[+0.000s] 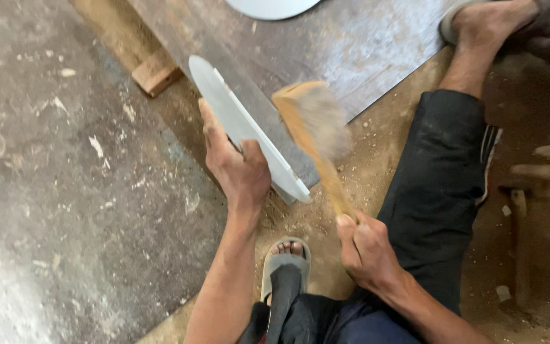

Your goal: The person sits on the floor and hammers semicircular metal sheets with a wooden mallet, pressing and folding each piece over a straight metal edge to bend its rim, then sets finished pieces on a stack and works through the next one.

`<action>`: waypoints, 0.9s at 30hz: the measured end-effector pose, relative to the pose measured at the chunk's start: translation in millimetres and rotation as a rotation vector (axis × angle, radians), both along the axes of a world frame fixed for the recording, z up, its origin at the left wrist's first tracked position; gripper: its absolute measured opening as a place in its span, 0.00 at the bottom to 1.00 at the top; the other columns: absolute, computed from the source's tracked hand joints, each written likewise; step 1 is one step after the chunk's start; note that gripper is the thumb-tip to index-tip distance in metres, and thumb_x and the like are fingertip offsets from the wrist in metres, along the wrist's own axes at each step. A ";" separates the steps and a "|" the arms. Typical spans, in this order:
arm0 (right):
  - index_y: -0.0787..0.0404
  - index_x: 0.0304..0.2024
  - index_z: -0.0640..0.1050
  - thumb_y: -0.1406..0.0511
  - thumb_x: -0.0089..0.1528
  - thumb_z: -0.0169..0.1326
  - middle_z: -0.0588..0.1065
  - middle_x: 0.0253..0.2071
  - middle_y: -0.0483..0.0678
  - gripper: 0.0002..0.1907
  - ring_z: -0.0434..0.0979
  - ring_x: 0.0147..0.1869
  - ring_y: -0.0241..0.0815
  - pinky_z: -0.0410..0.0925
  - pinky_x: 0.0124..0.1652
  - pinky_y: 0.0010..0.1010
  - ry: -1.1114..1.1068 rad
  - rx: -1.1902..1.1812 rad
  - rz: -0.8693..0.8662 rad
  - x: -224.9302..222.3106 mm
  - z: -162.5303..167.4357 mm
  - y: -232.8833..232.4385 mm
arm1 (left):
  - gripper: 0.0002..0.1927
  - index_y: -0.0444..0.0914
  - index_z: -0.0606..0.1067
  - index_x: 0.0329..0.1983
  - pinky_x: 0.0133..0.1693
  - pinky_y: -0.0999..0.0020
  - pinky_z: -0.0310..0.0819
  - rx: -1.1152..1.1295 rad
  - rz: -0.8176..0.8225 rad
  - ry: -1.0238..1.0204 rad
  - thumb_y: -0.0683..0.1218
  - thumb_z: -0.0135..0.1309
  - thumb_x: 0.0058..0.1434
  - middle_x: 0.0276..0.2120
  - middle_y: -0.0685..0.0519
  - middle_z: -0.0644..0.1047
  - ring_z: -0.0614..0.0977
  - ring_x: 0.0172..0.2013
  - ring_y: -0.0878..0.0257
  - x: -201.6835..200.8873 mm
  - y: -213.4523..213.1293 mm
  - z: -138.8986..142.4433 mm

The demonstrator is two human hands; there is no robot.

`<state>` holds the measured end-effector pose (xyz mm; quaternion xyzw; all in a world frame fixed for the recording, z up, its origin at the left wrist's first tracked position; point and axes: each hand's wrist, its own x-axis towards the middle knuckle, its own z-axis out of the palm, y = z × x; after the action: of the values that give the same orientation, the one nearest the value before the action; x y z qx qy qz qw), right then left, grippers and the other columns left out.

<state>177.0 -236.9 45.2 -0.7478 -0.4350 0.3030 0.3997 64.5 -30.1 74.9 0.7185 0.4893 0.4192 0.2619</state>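
A woodworking shop, by the look of it: sawdust (377,159) and wood chips (97,146) litter the bare concrete floor (65,223), with an offcut block (156,73) and large laminate boards (351,44) lying flat.

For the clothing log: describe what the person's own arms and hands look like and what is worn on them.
Both forearms are bare, with no sleeves in view. The left hand and the right hand are bare too: no gloves, and no rings, watch or wristband can be seen. Both arms look lean. The picture is too soft to show finer marks on either hand.
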 end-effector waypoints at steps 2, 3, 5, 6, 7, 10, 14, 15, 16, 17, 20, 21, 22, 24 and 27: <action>0.70 0.22 0.71 0.64 0.69 0.42 0.70 0.22 0.61 0.22 0.69 0.25 0.56 0.63 0.27 0.44 -0.039 0.009 0.072 1.3 -0.9 -2.3 | 0.39 0.25 0.52 0.77 0.73 0.52 0.58 0.004 -0.003 0.012 0.40 0.43 0.62 0.73 0.29 0.61 0.65 0.73 0.38 0.5 0.8 0.2; 0.70 0.22 0.71 0.63 0.69 0.43 0.70 0.24 0.62 0.23 0.70 0.26 0.59 0.63 0.29 0.46 -0.099 -0.039 0.160 2.6 -1.7 -1.6 | 0.38 0.26 0.52 0.77 0.73 0.53 0.59 0.014 -0.004 -0.002 0.40 0.42 0.62 0.73 0.30 0.62 0.66 0.73 0.39 0.7 0.8 0.2; 0.70 0.23 0.72 0.63 0.70 0.44 0.71 0.25 0.64 0.22 0.71 0.27 0.61 0.63 0.31 0.48 -0.122 -0.094 0.183 3.5 -1.3 -0.8 | 0.38 0.26 0.52 0.77 0.73 0.54 0.62 0.046 -0.023 -0.043 0.41 0.40 0.61 0.72 0.32 0.65 0.69 0.72 0.41 1.3 1.1 -0.1; 0.70 0.24 0.72 0.63 0.70 0.43 0.71 0.25 0.63 0.21 0.71 0.27 0.61 0.63 0.30 0.47 -0.073 -0.109 0.130 2.2 -0.6 -0.5 | 0.38 0.26 0.53 0.76 0.72 0.55 0.62 0.043 -0.020 -0.040 0.41 0.41 0.62 0.71 0.32 0.65 0.69 0.72 0.41 0.9 1.8 -0.1; 0.70 0.25 0.72 0.64 0.69 0.43 0.71 0.25 0.63 0.21 0.71 0.26 0.61 0.63 0.29 0.47 -0.029 -0.127 0.085 1.8 0.4 -1.9 | 0.38 0.27 0.53 0.76 0.72 0.55 0.62 0.037 -0.007 -0.043 0.41 0.42 0.62 0.71 0.32 0.65 0.69 0.72 0.41 1.3 1.4 -0.6; 0.71 0.35 0.76 0.64 0.68 0.40 0.71 0.24 0.61 0.17 0.73 0.23 0.56 0.66 0.27 0.43 0.016 0.079 0.018 -7.3 1.2 -12.5 | 0.38 0.26 0.53 0.77 0.72 0.54 0.59 -0.003 0.013 -0.027 0.40 0.44 0.62 0.73 0.31 0.63 0.67 0.73 0.39 -0.7 1.2 -1.3; 0.69 0.24 0.73 0.61 0.70 0.45 0.71 0.25 0.63 0.23 0.73 0.27 0.60 0.64 0.31 0.46 -0.112 -0.252 0.133 -9.6 -10.5 -17.7 | 0.39 0.27 0.53 0.77 0.73 0.55 0.60 0.054 -0.018 -0.050 0.38 0.41 0.60 0.73 0.32 0.63 0.67 0.73 0.40 -1.9 1.1 -1.1; 0.69 0.26 0.73 0.62 0.70 0.44 0.70 0.23 0.62 0.21 0.72 0.25 0.60 0.64 0.30 0.46 -0.061 -0.191 0.070 -10.5 -12.3 -21.5 | 0.39 0.27 0.53 0.77 0.73 0.55 0.61 0.040 -0.031 -0.072 0.38 0.42 0.60 0.72 0.32 0.64 0.68 0.72 0.41 -2.2 0.9 -0.7; 0.69 0.27 0.73 0.63 0.69 0.44 0.70 0.22 0.62 0.20 0.70 0.24 0.60 0.64 0.28 0.45 -0.008 -0.132 0.017 -10.9 -14.8 -23.7 | 0.39 0.27 0.53 0.77 0.72 0.55 0.62 0.023 -0.035 -0.091 0.38 0.42 0.60 0.72 0.32 0.65 0.69 0.72 0.41 -2.8 0.7 -0.2; 0.69 0.26 0.72 0.63 0.69 0.43 0.69 0.22 0.61 0.20 0.71 0.24 0.59 0.64 0.28 0.45 -0.018 -0.062 0.037 -11.8 -16.1 -26.8 | 0.39 0.27 0.53 0.77 0.71 0.55 0.63 -0.009 -0.032 -0.101 0.38 0.43 0.60 0.71 0.33 0.66 0.70 0.71 0.41 -3.9 -0.3 0.4; 0.68 0.25 0.71 0.63 0.70 0.43 0.69 0.22 0.61 0.21 0.72 0.23 0.57 0.64 0.28 0.45 -0.050 -0.029 0.093 -12.6 -17.2 -28.4 | 0.39 0.27 0.53 0.77 0.72 0.54 0.61 0.072 -0.032 -0.060 0.37 0.44 0.61 0.72 0.31 0.64 0.68 0.72 0.40 -4.9 -1.8 1.6; 0.69 0.25 0.72 0.62 0.70 0.44 0.69 0.21 0.61 0.21 0.72 0.24 0.59 0.63 0.28 0.47 -0.059 -0.151 0.103 -13.0 -16.3 -26.7 | 0.39 0.27 0.53 0.77 0.72 0.54 0.62 0.064 -0.028 -0.064 0.38 0.44 0.61 0.72 0.31 0.64 0.69 0.72 0.40 -4.8 -1.7 2.0; 0.69 0.25 0.72 0.62 0.70 0.45 0.69 0.21 0.62 0.21 0.73 0.24 0.60 0.63 0.28 0.48 -0.066 -0.274 0.107 -12.8 -14.6 -24.6 | 0.39 0.27 0.53 0.77 0.71 0.55 0.62 0.054 -0.030 -0.068 0.38 0.43 0.61 0.71 0.32 0.65 0.69 0.71 0.40 -4.3 -1.7 2.0; 0.70 0.24 0.71 0.63 0.69 0.44 0.67 0.19 0.61 0.20 0.71 0.21 0.60 0.63 0.27 0.48 -0.005 -0.200 0.026 -11.7 -10.9 -17.8 | 0.38 0.27 0.53 0.77 0.71 0.55 0.63 0.031 -0.032 -0.076 0.40 0.42 0.61 0.71 0.32 0.66 0.70 0.70 0.40 -2.3 -0.3 2.3; 0.70 0.27 0.72 0.66 0.68 0.43 0.69 0.22 0.61 0.17 0.72 0.23 0.60 0.64 0.26 0.46 -0.058 0.067 0.061 -9.4 -6.0 -5.3 | 0.38 0.27 0.54 0.76 0.70 0.55 0.64 -0.002 -0.010 -0.055 0.41 0.44 0.62 0.71 0.32 0.66 0.70 0.70 0.40 -1.3 1.6 3.3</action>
<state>167.6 -242.1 39.2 -0.7288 -0.4788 0.2785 0.4026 63.2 -28.5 78.2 0.7091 0.4787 0.4369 0.2779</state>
